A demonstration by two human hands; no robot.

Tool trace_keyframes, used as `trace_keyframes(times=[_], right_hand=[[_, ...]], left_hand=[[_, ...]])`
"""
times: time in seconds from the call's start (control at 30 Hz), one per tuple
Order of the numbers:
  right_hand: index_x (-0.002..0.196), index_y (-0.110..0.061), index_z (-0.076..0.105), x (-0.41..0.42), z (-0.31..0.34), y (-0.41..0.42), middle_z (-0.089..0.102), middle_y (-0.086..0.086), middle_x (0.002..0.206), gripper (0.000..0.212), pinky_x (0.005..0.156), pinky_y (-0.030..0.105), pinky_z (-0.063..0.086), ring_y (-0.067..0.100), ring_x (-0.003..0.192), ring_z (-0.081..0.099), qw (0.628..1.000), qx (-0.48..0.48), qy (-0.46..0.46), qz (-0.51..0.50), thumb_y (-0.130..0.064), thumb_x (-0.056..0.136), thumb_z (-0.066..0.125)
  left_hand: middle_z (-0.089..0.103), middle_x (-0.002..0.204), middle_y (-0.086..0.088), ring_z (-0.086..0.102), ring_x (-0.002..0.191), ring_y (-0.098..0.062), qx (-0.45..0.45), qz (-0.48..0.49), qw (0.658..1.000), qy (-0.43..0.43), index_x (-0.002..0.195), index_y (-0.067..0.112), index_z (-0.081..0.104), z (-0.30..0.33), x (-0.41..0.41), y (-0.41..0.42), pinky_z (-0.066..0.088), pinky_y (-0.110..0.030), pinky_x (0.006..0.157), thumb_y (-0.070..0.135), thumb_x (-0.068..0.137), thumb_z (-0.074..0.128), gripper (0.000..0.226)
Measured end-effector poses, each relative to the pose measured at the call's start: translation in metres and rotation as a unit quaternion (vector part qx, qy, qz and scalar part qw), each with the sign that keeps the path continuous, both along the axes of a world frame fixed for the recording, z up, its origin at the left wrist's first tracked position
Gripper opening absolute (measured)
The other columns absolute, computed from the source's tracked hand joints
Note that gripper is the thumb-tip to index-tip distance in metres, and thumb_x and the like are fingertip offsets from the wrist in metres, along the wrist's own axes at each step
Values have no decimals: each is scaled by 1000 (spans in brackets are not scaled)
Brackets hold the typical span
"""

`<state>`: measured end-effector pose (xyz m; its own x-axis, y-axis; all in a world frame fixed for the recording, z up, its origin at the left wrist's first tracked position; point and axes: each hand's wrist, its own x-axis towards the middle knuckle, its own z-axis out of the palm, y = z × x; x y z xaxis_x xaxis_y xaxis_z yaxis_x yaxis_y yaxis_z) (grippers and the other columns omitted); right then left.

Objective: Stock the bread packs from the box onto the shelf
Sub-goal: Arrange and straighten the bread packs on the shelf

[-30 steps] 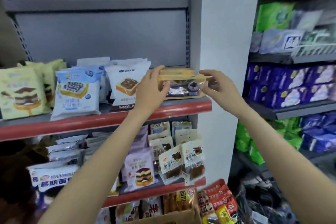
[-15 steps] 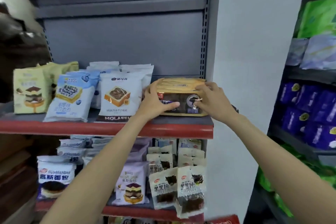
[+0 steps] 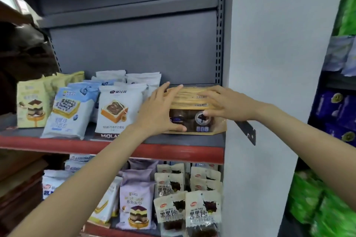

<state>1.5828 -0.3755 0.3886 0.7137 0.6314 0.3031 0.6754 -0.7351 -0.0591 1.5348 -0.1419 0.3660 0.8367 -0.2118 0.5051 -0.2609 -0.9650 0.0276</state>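
A stack of yellow-topped bread packs (image 3: pixel 194 110) stood at the right end of the grey shelf (image 3: pixel 183 138), close to the slotted upright (image 3: pixel 219 44) and the white pillar (image 3: pixel 269 82). The left hand (image 3: pixel 159 109) pressed against the stack's left side, fingers straight over the top edge and thumb along the lower front. The right hand (image 3: pixel 225 105) lay across the stack's top and front, fingers spread flat, thumb touching the dark label. Just left of the stack stood a white chocolate-toast pack (image 3: pixel 119 109), then a blue pack (image 3: pixel 67 111) and a pale yellow pack (image 3: pixel 31 106). The shelf's front edge carried a red strip (image 3: pixel 57 144). On the shelf below stood a lilac cake pack (image 3: pixel 137 204) and white packs with dark filling (image 3: pixel 186 211).
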Motion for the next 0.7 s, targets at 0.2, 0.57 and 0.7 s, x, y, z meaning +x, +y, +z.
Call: trace_keyframes(times=[0.2,0.57,0.7], right_hand=[[144,-30,31,54,25,18,30,5,150,51,115,37,18,25,138,26,998,-52,-5,33,-45,96,41],[144,-40,28,115,24,53,26,-9,154,56,118,42,11,19,143,20,980,-128,153,-21,-62,93,19],[146,-39,23,114,23,54,25,-7,155,60,117,42,14,20,143,23,978,-157,132,-29,-63,92,13]], left_hand=[[35,150,6,30,138,-20,120,-35,991,38,145,38,23,7,23,-7,36,-42,107,76,55,68,108],[26,154,9,28,139,-15,142,-74,986,53,148,33,21,9,30,-1,29,-36,110,66,70,64,96],[32,151,12,35,135,-16,141,-71,987,33,146,38,24,10,28,3,37,-35,103,75,65,62,96]])
